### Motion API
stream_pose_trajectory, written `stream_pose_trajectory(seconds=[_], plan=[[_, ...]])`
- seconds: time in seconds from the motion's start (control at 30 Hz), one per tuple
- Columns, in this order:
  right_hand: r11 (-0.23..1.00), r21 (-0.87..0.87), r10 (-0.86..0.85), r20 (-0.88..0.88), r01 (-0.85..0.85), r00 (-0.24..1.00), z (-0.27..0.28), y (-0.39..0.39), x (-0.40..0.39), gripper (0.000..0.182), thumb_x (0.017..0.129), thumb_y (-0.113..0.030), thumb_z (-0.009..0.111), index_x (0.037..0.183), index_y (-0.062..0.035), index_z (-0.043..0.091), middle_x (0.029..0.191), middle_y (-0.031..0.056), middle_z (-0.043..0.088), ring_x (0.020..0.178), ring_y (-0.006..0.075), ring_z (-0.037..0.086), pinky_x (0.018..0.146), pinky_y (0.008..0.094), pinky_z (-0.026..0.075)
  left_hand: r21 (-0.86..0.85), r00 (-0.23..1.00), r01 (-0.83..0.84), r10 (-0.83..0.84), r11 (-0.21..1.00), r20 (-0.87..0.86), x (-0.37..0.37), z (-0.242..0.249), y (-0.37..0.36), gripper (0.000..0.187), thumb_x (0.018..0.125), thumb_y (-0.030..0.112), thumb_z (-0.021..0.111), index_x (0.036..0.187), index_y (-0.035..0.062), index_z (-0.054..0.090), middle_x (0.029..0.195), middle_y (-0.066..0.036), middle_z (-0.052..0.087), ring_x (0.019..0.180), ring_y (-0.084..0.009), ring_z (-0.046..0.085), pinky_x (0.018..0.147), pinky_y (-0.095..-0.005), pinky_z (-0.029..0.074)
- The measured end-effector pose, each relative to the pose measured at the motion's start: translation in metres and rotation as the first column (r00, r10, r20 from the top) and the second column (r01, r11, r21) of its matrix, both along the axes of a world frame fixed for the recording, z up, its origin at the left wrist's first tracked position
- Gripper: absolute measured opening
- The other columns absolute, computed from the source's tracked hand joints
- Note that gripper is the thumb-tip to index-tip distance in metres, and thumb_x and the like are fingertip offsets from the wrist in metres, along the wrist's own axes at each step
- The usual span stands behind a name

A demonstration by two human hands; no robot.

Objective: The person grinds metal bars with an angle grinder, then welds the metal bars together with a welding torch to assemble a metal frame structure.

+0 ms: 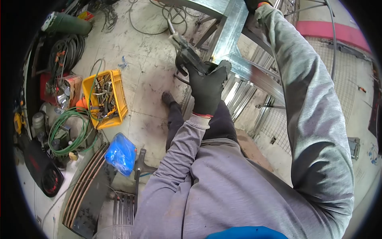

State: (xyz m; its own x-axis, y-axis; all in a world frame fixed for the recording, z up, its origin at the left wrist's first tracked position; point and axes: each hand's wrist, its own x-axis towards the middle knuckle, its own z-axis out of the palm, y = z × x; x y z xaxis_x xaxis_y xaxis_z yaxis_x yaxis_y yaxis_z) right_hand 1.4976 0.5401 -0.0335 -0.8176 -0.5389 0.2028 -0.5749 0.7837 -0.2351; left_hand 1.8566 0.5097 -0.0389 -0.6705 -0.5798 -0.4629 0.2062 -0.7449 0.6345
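Note:
My left hand (207, 89), in a dark glove, grips a welding torch (187, 49) whose tip points at the corner joint of a galvanized metal frame (232, 30). A cable runs from the torch back across the floor. My right hand (254, 4), also gloved, reaches up along the top edge and rests on the frame's upright bar; only a small part of it shows. My grey sleeves and dark trousers fill the lower middle of the view.
A yellow crate (115, 93) of tools sits on the tiled floor at left, beside green hose coils (65, 127), black cables (69, 49) and a blue bag (121, 153). Wire mesh panels (278, 123) and metal bars lie under the frame at right.

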Motion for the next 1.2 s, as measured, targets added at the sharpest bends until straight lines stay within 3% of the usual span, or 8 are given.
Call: stream_pose_trajectory(seconds=[0.07,0.33,0.6,0.67,0.9,0.97,1.1,1.2], plan=[[0.905,-0.295,-0.165,0.418,0.306,0.893,0.013,-0.007,0.004,0.033,0.104,-0.027,0.057,0.129,-0.014,0.073,0.12,0.0283,0.068,0.11,0.0425,0.066,0.101,0.0495,0.049,0.057,0.989,0.145,-0.144,0.988,-0.011,-0.001,-0.002,-0.004,0.068,0.088,-0.002,0.086,0.141,0.0021,0.044,0.09,-0.005,0.069,0.072,-0.0115,0.067,0.063,-0.0265,0.056],[0.987,0.093,0.144,-0.189,-0.128,0.972,-0.014,0.021,-0.021,0.03,0.101,-0.015,0.058,0.128,-0.0175,0.071,0.107,0.0238,0.068,0.1,0.0392,0.065,0.091,0.05,0.051,0.031,0.978,0.209,-0.209,0.977,-0.003,0.005,-0.002,-0.004,0.027,0.096,0.003,0.081,0.115,-0.0052,0.063,0.095,-0.009,0.075,0.079,-0.0154,0.073,0.068,-0.0264,0.059],[0.998,-0.059,0.0,-0.009,0.0,1.0,0.009,0.005,0.007,0.025,0.1,-0.016,0.059,0.121,-0.0142,0.072,0.097,0.02,0.07,0.094,0.0363,0.066,0.089,0.0483,0.051,0.021,0.985,0.147,-0.144,0.989,-0.091,0.005,0.0,-0.002,0.037,0.09,0.005,0.088,0.114,-0.0045,0.061,0.095,-0.008,0.075,0.078,-0.0135,0.071,0.067,-0.0275,0.058],[0.872,-0.309,-0.225,0.436,0.38,0.871,0.021,-0.007,0.017,0.025,0.102,-0.02,0.058,0.12,-0.0151,0.074,0.094,0.0184,0.069,0.091,0.034,0.065,0.086,0.0477,0.051,0.1,0.986,0.138,-0.128,0.985,-0.104,0.006,0.002,-0.003,0.042,0.088,0.006,0.09,0.116,-0.0047,0.06,0.096,-0.008,0.074,0.078,-0.0133,0.07,0.067,-0.0275,0.058],[0.987,-0.159,-0.02,0.05,0.028,0.999,0.001,0.007,-0.003,0.03,0.099,-0.032,0.065,0.116,-0.009,0.073,0.085,0.0117,0.066,0.083,0.0261,0.061,0.079,0.0444,0.049,0.024,0.983,0.186,-0.185,0.982,-0.018,0.008,-0.003,-0.006,0.047,0.088,0.008,0.09,0.117,-0.0011,0.054,0.096,-0.007,0.072,0.077,-0.0133,0.069,0.066,-0.0274,0.057],[0.768,-0.461,-0.169,0.524,0.445,0.834,0.006,-0.002,0.003,0.033,0.097,-0.036,0.068,0.113,-0.0064,0.073,0.085,0.0099,0.064,0.081,0.0246,0.06,0.079,0.0421,0.049,0.017,0.982,0.187,-0.187,0.982,-0.029,0.007,-0.008,-0.005,0.048,0.088,0.008,0.09,0.117,-0.0004,0.053,0.096,-0.007,0.072,0.077,-0.0132,0.068,0.066,-0.0274,0.057],[0.79,-0.469,-0.132,0.497,0.394,0.857,0.0,0.002,-0.001,0.034,0.096,-0.037,0.07,0.11,-0.0065,0.072,0.085,0.0079,0.062,0.078,0.0231,0.058,0.077,0.0402,0.049,0.11,0.971,0.236,-0.237,0.966,0.002,0.005,-0.004,-0.007,0.053,0.087,0.008,0.091,0.121,-0.0001,0.052,0.098,-0.007,0.071,0.076,-0.0127,0.068,0.064,-0.0269,0.056],[0.916,-0.401,0.002,-0.054,-0.024,0.999,-0.031,0.021,-0.031,0.043,0.091,-0.043,0.075,0.108,-0.0034,0.071,0.084,0.003,0.059,0.077,0.0198,0.056,0.075,0.0373,0.048,0.131,0.979,0.201,-0.201,0.971,-0.016,0.004,-0.002,-0.003,0.051,0.089,0.006,0.089,0.122,0.0,0.051,0.097,-0.006,0.07,0.076,-0.0124,0.068,0.063,-0.0265,0.056]])
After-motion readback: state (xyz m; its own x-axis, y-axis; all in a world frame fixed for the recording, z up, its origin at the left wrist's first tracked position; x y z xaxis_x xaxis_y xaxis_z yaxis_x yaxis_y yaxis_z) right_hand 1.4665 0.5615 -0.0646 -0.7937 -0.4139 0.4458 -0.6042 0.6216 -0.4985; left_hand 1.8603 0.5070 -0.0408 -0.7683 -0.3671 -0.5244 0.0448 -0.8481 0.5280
